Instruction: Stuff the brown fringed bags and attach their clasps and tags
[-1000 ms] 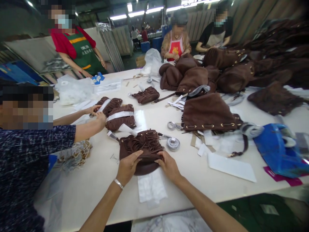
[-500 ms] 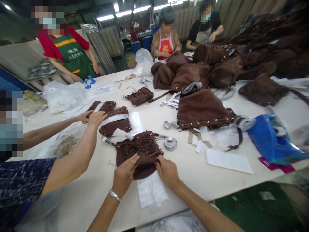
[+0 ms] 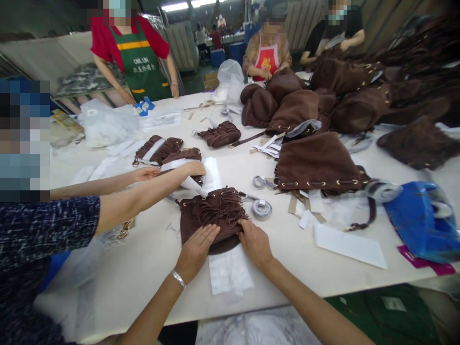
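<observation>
A dark brown fringed drawstring bag (image 3: 196,225) lies on the table in front of me, its gold-eyelet edge facing away. My left hand (image 3: 197,247) rests on its lower left part, fingers stretched out flat. At the bag's lower right corner, my right hand (image 3: 256,243) grips the edge with bent fingers; the fingertips are partly hidden. A white sheet (image 3: 230,273) pokes out from beneath the bag toward me. Just right of the bag sits a coiled strap in grey wrapping (image 3: 261,209).
At left, a co-worker's hands (image 3: 194,167) are on another fringed bag (image 3: 185,154). Larger brown bags (image 3: 316,160) pile up at the right. A blue plastic bag (image 3: 420,220) and a white board (image 3: 350,245) lie near the table's right edge. Other people stand across the table.
My view has shifted left, so things sit further right. My left hand's fingers have flattened on the bag. The co-worker's near hand has moved right across the neighbouring fringed bag.
</observation>
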A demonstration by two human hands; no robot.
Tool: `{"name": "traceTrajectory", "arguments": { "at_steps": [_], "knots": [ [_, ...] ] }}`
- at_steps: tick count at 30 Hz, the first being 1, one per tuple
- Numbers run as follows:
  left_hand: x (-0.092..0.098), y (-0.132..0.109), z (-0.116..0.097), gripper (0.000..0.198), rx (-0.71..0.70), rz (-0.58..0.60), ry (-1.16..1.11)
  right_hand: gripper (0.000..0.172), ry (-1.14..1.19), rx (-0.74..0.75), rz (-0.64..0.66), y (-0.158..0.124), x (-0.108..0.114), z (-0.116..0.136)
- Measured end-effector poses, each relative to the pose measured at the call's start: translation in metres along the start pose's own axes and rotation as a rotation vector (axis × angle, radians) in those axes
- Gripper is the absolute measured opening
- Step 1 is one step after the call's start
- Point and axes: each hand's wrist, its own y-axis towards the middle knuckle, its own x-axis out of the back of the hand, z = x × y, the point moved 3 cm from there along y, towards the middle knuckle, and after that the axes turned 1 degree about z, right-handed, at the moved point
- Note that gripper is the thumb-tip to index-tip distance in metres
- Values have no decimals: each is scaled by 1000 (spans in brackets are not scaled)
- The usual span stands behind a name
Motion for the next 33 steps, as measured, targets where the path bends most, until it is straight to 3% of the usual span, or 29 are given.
{"name": "traceTrajectory", "arguments": {
  "at_steps": [6, 10, 19, 24, 27, 30, 33],
  "knots": [
    [8, -7, 4, 68, -69, 169, 27, 19, -46, 186, 84, 6, 4, -6],
    [2, -13, 2, 70, -79, 157, 75, 17, -46, 265, 153, 12, 9, -10],
    [-18, -23, -7, 67, -26, 140, 152, 20, -102, 264, 234, 23, 11, -8],
    [-17, -28, -9, 73, -27, 151, 182, 22, -211, 324, 238, 12, 7, -5],
    [-10, -29, -14, 82, -22, 167, 182, 30, -285, 271, 260, 7, 20, 3],
    [-3, -29, -20, 88, 2, 186, 146, 33, -348, 189, 182, 6, 42, 27],
    [-2, -28, -25, 86, 46, 184, 111, 39, -276, 303, -51, 12, 49, 62]
  ]
}}
